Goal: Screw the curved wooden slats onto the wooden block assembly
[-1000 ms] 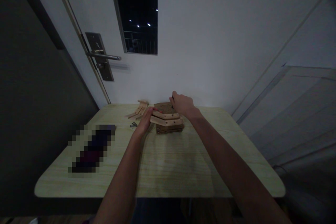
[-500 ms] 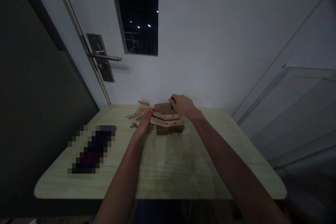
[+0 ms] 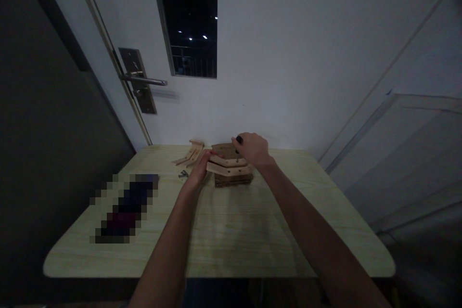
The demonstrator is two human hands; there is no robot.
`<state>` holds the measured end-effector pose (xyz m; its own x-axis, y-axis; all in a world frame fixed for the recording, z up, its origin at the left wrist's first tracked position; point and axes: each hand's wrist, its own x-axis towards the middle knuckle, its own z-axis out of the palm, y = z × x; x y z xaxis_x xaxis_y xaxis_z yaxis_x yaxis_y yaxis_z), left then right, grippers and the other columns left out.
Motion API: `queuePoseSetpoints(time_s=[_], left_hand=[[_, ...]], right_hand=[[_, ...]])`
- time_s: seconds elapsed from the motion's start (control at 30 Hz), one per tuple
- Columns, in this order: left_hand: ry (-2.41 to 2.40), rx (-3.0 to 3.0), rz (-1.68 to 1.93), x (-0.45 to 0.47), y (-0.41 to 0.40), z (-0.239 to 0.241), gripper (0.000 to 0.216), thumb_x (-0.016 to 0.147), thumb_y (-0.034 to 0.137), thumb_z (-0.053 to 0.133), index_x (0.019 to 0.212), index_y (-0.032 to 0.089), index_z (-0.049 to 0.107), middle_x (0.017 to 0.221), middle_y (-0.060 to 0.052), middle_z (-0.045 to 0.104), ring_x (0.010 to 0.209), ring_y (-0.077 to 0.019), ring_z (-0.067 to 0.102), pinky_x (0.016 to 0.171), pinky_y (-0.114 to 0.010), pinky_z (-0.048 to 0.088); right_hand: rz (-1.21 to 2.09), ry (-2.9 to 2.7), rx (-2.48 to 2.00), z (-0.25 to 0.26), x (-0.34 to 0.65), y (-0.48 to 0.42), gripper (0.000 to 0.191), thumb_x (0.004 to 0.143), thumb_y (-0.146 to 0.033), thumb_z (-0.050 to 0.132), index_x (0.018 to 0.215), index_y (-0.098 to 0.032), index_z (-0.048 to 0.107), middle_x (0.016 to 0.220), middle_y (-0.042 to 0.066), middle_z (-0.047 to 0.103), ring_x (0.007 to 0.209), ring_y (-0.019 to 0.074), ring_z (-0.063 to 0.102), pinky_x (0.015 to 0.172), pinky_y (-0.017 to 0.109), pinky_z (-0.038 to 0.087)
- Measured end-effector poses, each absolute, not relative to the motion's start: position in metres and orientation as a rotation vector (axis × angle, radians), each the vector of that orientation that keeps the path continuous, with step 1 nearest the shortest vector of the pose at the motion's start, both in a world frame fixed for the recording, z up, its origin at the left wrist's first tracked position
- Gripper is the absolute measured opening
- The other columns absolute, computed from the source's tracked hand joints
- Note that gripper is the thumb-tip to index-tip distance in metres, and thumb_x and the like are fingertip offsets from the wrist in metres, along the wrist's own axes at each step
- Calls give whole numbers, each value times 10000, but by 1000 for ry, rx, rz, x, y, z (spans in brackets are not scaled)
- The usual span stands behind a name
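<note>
My right hand [image 3: 253, 148] is closed around a screwdriver with a black handle [image 3: 238, 140], held upright over a small metal screw [image 3: 237, 160] in a bent wooden strip. Two such pale wooden strips [image 3: 227, 170] with holes lie side by side across a brown cardboard block [image 3: 234, 182]. My left hand [image 3: 200, 167] grips the left ends of the strips, its fingers partly hidden behind them. Left of that hand, several loose screws [image 3: 183, 174] rest on the table. Behind them lie more bent wooden pieces [image 3: 193, 152].
The light wood-grain table [image 3: 252, 240] stands against a white door with a metal handle [image 3: 147, 79] and a dark window pane [image 3: 191, 19]. A pixelated dark object [image 3: 126, 209] lies on the table's left side.
My right hand has turned slightly on the screwdriver, and the wrist sits a little further left and lower. My left hand still grips the wooden strips.
</note>
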<state>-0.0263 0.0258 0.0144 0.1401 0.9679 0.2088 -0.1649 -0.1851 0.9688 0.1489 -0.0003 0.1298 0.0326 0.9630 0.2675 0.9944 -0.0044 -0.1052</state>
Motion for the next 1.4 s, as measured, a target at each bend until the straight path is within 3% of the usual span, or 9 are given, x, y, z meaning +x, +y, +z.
queuePoseSetpoints(time_s=[0.27,0.5,0.7,0.9,1.03,1.17,1.4], left_hand=[[914,1334,1300,-25,19,24,477,810,631,503,943,181,587,982,-115,743,931,-267,693,876,-393,516],[906,1326,1280,-26,19,22,452,818,626,509,949,198,575,1003,-105,746,978,-263,688,900,-383,509],[885,1294,1283,-27,20,20,447,830,613,511,974,196,586,1029,-104,742,1029,-258,676,943,-382,493],[891,1306,1281,-26,18,22,458,822,624,528,964,193,588,1015,-108,745,1032,-271,675,931,-383,499],[869,1296,1281,-26,19,20,475,822,637,511,977,193,577,1016,-106,743,1001,-263,685,938,-384,495],[863,1261,1280,-26,25,14,481,813,627,526,995,185,579,1021,-108,741,996,-256,689,926,-378,504],[841,1260,1273,-27,26,13,481,830,626,508,1010,186,581,1005,-102,743,974,-248,698,904,-365,517]], right_hand=[[-102,-2016,-1873,117,148,0,318,991,-393,366,1178,-229,565,946,72,724,804,190,660,632,256,389],[16,-2037,-1676,110,160,7,293,975,-480,430,1009,-250,610,819,6,681,700,139,587,575,233,294],[73,-2067,-1751,116,156,1,481,987,-585,299,955,-231,624,851,29,693,753,154,614,588,236,316],[45,-2050,-1824,118,157,-4,570,1041,-442,88,1070,-224,614,919,53,717,846,172,656,646,238,355],[-88,-2068,-1801,119,162,-4,526,1040,-441,110,1143,-243,586,883,45,717,802,182,655,620,246,329],[-103,-2121,-1714,118,168,0,493,1040,-439,148,1081,-276,612,903,19,718,815,177,650,622,245,320],[-22,-2130,-1776,117,172,-2,410,1043,-389,168,1187,-222,513,952,58,714,817,176,647,627,242,352]])
